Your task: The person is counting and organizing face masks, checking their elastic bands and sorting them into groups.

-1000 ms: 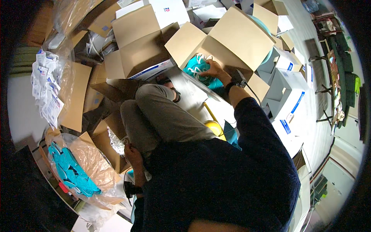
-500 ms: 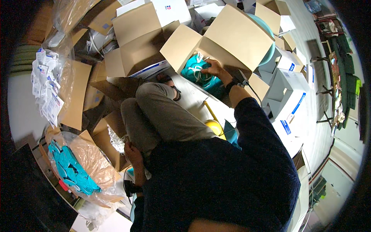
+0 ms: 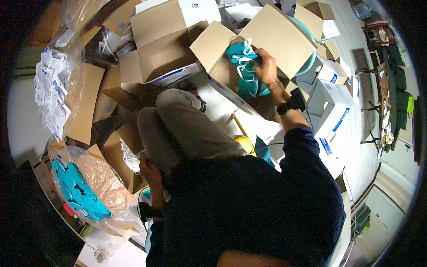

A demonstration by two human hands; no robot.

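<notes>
My right hand (image 3: 267, 67) grips a bundle of teal face masks (image 3: 247, 71) with white straps, fingers closed at its right side. The bundle hangs over the opening of a brown cardboard box (image 3: 215, 42), raised near its flaps. Beside my left knee is my left hand (image 3: 152, 174), its fingers dark and partly hidden. It is next to a crinkled white stringy bundle (image 3: 130, 156) at the edge of another open carton (image 3: 113, 144). Several teal cup-shaped pieces (image 3: 80, 189) lie in a clear plastic bag (image 3: 109, 171) at the lower left.
An open empty-looking carton (image 3: 162, 53) stands left of the mask box. White packets (image 3: 52, 89) are heaped at the far left. White boxes with blue labels (image 3: 331, 104) stand at right. A yellow handled object (image 3: 243, 142) lies beside my thigh, and a light-blue basin (image 3: 308, 62) sits behind.
My right hand has lifted the teal masks up from inside the box, the straps dangling. My left hand has stayed almost in place beside the white bundle.
</notes>
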